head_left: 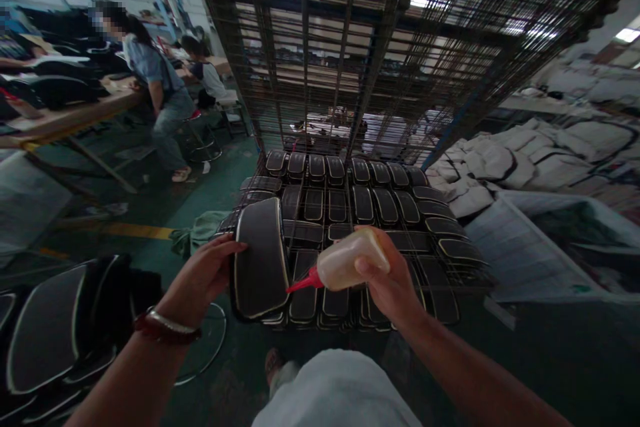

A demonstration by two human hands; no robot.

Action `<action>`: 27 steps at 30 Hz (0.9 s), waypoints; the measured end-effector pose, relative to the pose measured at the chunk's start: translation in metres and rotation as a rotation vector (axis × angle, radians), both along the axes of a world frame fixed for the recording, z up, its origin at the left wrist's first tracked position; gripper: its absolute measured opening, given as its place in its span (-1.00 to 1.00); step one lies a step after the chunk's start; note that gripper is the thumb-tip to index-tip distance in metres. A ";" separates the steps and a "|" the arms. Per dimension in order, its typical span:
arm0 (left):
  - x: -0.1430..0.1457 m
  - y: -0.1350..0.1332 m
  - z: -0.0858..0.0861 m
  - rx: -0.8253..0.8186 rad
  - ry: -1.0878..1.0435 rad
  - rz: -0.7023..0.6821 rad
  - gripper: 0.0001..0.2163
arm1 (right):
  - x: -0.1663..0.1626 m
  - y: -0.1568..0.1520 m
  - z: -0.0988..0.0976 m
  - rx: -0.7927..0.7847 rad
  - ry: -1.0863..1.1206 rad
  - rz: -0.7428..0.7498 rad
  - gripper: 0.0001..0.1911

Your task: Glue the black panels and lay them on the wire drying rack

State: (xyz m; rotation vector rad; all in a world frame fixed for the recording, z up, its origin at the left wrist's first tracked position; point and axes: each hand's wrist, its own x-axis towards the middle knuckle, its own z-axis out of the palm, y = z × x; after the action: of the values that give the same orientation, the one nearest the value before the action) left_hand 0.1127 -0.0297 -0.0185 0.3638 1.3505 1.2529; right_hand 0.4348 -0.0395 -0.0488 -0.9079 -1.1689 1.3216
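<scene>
Nearest, at the bottom, are the wearer's pale shirt and one foot on the green floor. Bracelets circle the left wrist. The left hand grips a dark panel by its left edge, fingers on its face, keeping it tilted upright. The right hand is wrapped around a bottle of yellowish, cloudy look, tipped so that its red nozzle points down and left. The nozzle's tip is at the panel's pale right edge, near the lower corner; whether it touches cannot be told.

To the left lies a pile of similar dark pieces. Just beyond the held panel, rows of panels with pale rims lie on a wire rack, whose grids rise above them. A green cloth is left of the rack; white bundles are heaped to its right. Farther left, a person sits by a counter bearing black items, with another person seated beyond.
</scene>
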 end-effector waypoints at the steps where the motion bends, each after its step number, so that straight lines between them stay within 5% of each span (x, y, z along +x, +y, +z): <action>1: 0.000 0.000 -0.001 -0.012 -0.008 0.033 -0.76 | 0.000 0.000 -0.002 0.010 0.003 -0.013 -0.29; 7: 0.001 -0.005 -0.010 -0.089 -0.084 0.221 -0.75 | -0.015 -0.012 -0.009 -0.030 0.102 -0.131 -0.40; 13: 0.017 -0.016 -0.024 -0.041 -0.125 0.234 -0.77 | -0.043 0.004 -0.007 -0.448 0.389 -0.012 -0.35; 20: 0.047 -0.029 -0.022 0.006 -0.181 -0.033 -0.70 | -0.051 0.066 0.010 -0.062 0.202 -0.127 -0.39; 27: 0.042 -0.029 -0.021 0.028 -0.183 -0.130 -0.60 | -0.055 0.051 -0.003 0.010 0.029 -0.086 -0.35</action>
State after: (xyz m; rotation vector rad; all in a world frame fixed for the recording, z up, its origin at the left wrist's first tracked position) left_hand 0.1548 -0.0583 -0.0396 0.3421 1.1373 1.1684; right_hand 0.3803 0.0119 -0.0514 -0.9191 -1.1014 1.2549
